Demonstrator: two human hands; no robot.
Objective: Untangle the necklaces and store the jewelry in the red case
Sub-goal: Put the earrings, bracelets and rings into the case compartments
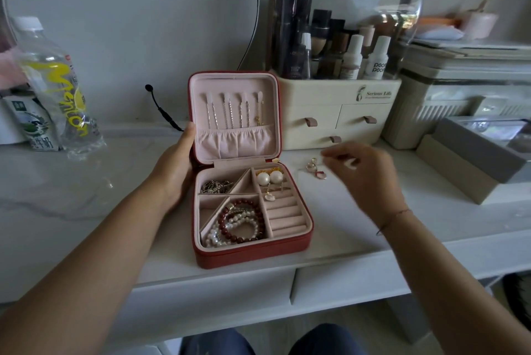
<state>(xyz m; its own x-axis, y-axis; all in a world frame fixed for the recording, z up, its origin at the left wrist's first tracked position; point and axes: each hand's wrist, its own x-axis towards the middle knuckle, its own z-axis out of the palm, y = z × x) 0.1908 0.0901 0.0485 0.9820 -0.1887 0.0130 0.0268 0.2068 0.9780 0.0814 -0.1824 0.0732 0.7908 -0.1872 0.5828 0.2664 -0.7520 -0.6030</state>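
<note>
The red case (253, 254) lies open on the white tabletop, its lid upright. Several necklaces (234, 110) hang from hooks in the lid, their ends tucked in the pink pocket. The tray holds a dark chain (216, 185), two pearl earrings (269, 177), a small drop earring (270, 196) and red and pearl bead bracelets (238, 224). My left hand (175, 165) grips the case's left side at the hinge. A loose earring (316, 169) lies on the table just right of the case. My right hand (362, 176) hovers beside it, blurred, fingers curled toward it without touching.
A cream cosmetics organizer (339, 113) with drawers stands behind the case. Grey boxes (471, 159) sit at the right. A clear plastic bottle (54, 87) and a carton stand at the left. A black cable (161, 110) lies by the wall. The table's front edge is close to me.
</note>
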